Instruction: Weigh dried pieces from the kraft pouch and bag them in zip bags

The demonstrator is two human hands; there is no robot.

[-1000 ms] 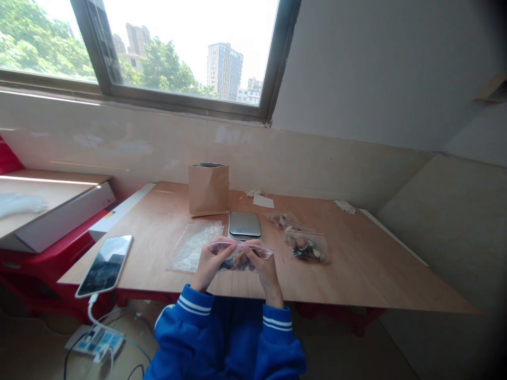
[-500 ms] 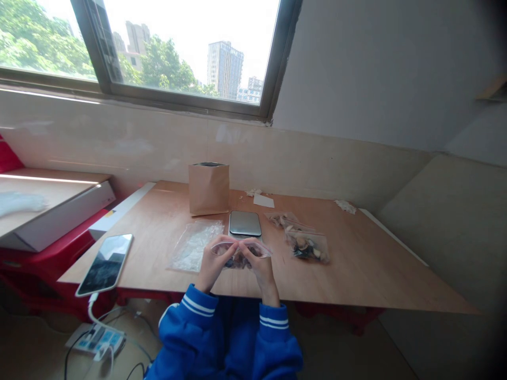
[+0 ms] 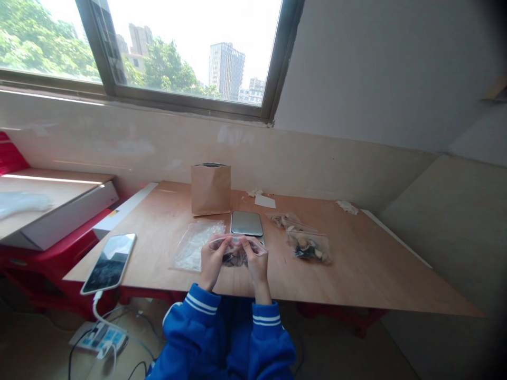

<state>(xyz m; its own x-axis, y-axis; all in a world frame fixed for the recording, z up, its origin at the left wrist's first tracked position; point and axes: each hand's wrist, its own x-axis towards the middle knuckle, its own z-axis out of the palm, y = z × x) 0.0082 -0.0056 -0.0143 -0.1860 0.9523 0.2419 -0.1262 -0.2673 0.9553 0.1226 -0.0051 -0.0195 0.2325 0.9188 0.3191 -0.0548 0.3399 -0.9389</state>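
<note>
Both hands hold a small clear zip bag (image 3: 234, 252) of mixed dark and pale pieces above the near edge of the wooden table (image 3: 356, 269). My left hand (image 3: 212, 258) pinches the bag's top edge on the left. Close beside it, my right hand (image 3: 255, 261) pinches the same edge, fingers pressed together. Just behind the bag lies a small digital scale (image 3: 246, 223). A flat empty clear bag (image 3: 194, 244) lies to the left of my hands.
A filled zip bag (image 3: 309, 246) and another behind it (image 3: 283, 219) lie to the right. An open brown paper bag (image 3: 211, 188) stands behind the scale. A phone (image 3: 109, 262) on a cable lies at the table's left corner. Paper scraps (image 3: 264, 200) sit near the wall.
My hands have drawn closer together along the bag's top edge and lifted the bag slightly toward the scale. The view has shifted a little to the left.
</note>
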